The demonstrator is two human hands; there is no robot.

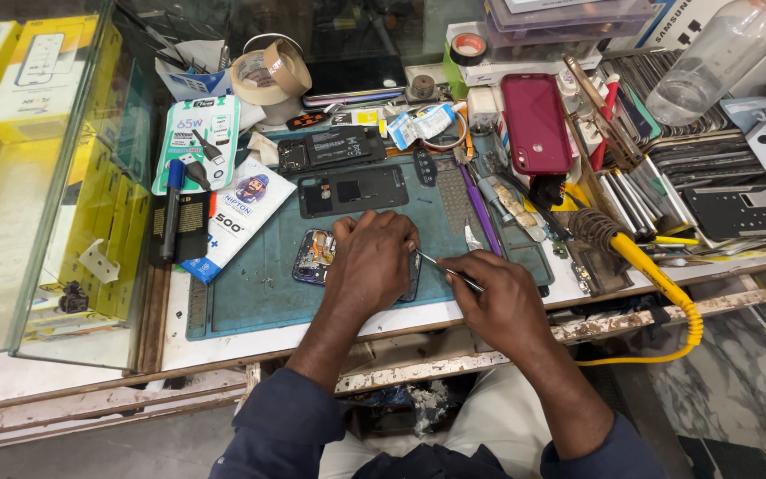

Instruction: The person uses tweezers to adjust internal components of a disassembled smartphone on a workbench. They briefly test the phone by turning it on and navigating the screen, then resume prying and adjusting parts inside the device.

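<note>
My left hand (370, 266) lies over an opened phone (314, 257) on the teal work mat (250, 284), pressing it flat; only the phone's left end with its exposed parts shows. My right hand (500, 297) pinches thin metal tweezers (445, 270) whose tip points left toward the phone by my left fingertips. A black phone back cover (352, 190) sits on the mat just beyond the hands. Another dark phone frame (330, 148) rests farther back.
A red phone (535, 122) lies at the back right beside tools and a yellow soldering iron (640, 259) with a coiled cord. Tape rolls (268, 71), packaged chargers (197, 142), a plastic bottle (715, 58) and a glass case (37, 177) of yellow boxes crowd the bench.
</note>
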